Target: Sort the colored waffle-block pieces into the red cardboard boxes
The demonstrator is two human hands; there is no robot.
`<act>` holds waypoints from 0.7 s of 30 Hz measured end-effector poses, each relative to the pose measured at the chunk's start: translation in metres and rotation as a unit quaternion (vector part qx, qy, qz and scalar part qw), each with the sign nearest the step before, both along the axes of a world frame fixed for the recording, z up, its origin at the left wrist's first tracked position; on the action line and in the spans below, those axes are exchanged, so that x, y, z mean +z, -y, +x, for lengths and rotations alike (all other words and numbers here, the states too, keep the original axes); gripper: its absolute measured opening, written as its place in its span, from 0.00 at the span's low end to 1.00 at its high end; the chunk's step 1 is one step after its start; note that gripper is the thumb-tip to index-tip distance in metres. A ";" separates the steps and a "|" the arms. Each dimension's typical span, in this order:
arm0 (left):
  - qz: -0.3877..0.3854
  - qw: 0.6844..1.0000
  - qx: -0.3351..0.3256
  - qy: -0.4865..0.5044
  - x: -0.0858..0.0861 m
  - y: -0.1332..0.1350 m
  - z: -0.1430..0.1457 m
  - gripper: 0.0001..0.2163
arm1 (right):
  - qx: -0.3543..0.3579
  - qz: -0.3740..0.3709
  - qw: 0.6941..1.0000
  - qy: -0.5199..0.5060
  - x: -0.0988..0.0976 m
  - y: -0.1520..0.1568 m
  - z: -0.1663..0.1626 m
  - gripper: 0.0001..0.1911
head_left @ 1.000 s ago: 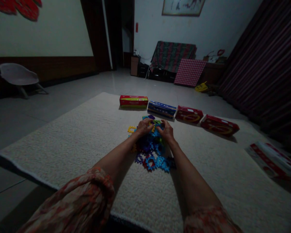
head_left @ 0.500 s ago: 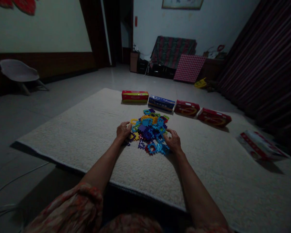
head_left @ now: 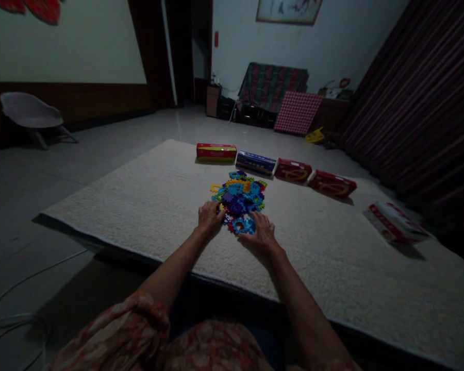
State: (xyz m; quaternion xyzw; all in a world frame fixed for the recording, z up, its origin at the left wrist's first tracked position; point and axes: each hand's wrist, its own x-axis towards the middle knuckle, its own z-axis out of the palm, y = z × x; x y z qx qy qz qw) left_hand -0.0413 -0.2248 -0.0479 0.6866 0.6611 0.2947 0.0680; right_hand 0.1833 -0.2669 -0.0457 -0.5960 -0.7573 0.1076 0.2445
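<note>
A heap of toothed plastic building pieces [head_left: 237,196], in blue, purple, yellow, red and green, lies on a cream fleecy cover [head_left: 139,201]. At the heap's near left edge my left hand [head_left: 211,216] touches the pieces, fingers bent and apart from the thumb. My right hand [head_left: 261,230] cups the near right edge with its thumb and fingers spread. Between the hands, at the near end, sits a light blue piece with a cut-out middle [head_left: 239,225]. Pieces under my fingertips are partly hidden.
Beyond the heap stand a red and yellow box [head_left: 216,153], a blue box [head_left: 255,162] and two dark red boxes [head_left: 293,170]. A white and red box [head_left: 396,222] lies to the right. A chair [head_left: 33,113] is at far left, cables [head_left: 15,317] on the floor.
Both hands have come nearer to me and closer together, round the heap's near end. The loose near pieces are pushed in toward the heap. The camera view has shifted slightly.
</note>
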 end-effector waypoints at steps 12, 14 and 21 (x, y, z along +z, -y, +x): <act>0.082 0.988 -0.015 0.130 -0.014 -0.012 0.011 0.19 | 0.007 0.094 0.995 -0.021 -0.011 -0.010 -0.006 0.36; 0.097 0.985 -0.018 0.144 -0.014 -0.015 0.014 0.20 | 0.016 0.105 0.994 -0.022 -0.013 -0.014 -0.006 0.35; 0.116 0.975 -0.034 0.185 -0.012 -0.023 0.028 0.18 | 0.040 0.129 0.990 -0.034 -0.019 -0.023 -0.002 0.32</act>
